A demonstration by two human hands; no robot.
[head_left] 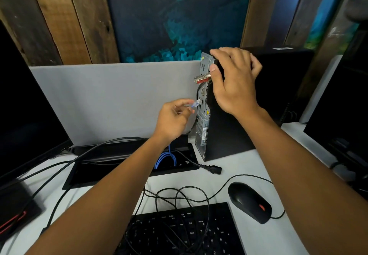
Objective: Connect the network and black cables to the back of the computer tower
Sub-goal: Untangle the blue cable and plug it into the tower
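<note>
A black computer tower (229, 131) stands upright on the white desk, its metal back panel (202, 123) facing left. My right hand (233, 79) grips the tower's top rear corner. My left hand (175, 118) pinches the clear plug (196, 103) of the blue network cable (166, 158), its tip just left of the panel's ports. The blue cable loops down into the desk's cable tray. A black power cable with its plug (214, 169) lies loose on the desk in front of the tower. Another black cable hangs from the panel.
A grey divider (111, 99) backs the desk. A monitor (27, 115) stands at left, another at far right. A black cable tray (123, 161) lies below my left arm. A black keyboard (179, 233), tangled thin cables and a black mouse (250, 202) fill the front.
</note>
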